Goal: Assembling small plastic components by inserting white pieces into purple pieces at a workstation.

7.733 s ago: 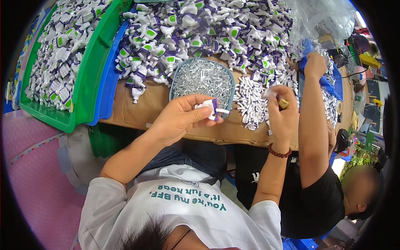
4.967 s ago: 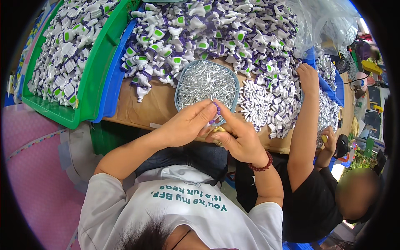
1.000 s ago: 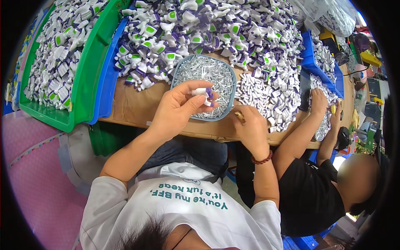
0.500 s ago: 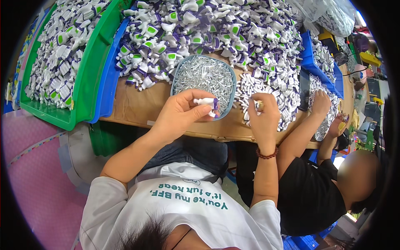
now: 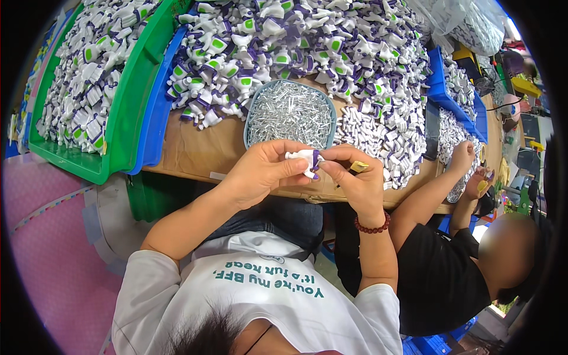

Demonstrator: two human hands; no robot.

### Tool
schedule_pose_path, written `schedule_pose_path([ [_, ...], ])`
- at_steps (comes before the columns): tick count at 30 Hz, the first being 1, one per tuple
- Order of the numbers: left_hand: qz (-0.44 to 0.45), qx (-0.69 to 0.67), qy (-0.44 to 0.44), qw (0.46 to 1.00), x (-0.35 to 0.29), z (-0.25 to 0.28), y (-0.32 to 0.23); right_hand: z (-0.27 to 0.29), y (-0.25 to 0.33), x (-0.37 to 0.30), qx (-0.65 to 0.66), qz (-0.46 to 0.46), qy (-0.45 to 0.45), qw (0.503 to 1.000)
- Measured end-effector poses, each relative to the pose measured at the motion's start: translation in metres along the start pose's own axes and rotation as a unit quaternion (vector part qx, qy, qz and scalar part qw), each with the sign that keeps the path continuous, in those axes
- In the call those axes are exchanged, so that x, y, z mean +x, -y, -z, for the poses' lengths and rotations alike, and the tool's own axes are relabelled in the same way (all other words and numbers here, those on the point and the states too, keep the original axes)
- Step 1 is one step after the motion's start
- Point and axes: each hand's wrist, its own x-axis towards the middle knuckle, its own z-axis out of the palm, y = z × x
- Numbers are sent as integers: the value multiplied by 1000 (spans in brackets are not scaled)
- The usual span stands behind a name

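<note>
My left hand (image 5: pixel 251 177) is closed around a small white-and-purple plastic toy part (image 5: pixel 302 155), its purple end pointing right. The thumb and index finger of my right hand (image 5: pixel 364 186) pinch together at that purple end; whatever tiny piece lies between them is hidden. A small yellow object (image 5: pixel 358 167) shows among the right hand's other fingers, too little of it visible to name. Just beyond both hands stands a grey-blue tub (image 5: pixel 247 127) full of short silvery metal pins (image 5: pixel 290 109). Small white pieces (image 5: pixel 378 139) lie heaped to the right of the tub.
A large pile of white, purple and green toy parts (image 5: pixel 284 41) covers the far table. At left stand a green crate (image 5: pixel 127 89) of similar parts and a blue bin (image 5: pixel 155 112). On the right, a co-worker's hands (image 5: pixel 464 157) work near a blue tray (image 5: pixel 438 77).
My right hand has moved left and slightly nearer from the heap of white pieces, meeting the toy part. My left hand has shifted a little right and nearer with the toy part.
</note>
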Motion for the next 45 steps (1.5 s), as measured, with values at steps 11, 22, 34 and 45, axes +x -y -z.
schedule_pose_path([
  [11, 90, -150, 6, 985, 1, 3, 1, 1, -11, 3, -17, 92, 8, 996],
  [22, 65, -72, 5, 995, 0, 6, -6, 1, -6, 2, -207, 241, 6, 948],
  [34, -229, 305, 21, 924, -1, 3, 5, -11, 2, 6, -336, 233, -27, 912],
  [45, -185, 201, 17, 962, -7, 2, 8, -8, 13, 5, -352, 288, 22, 890],
])
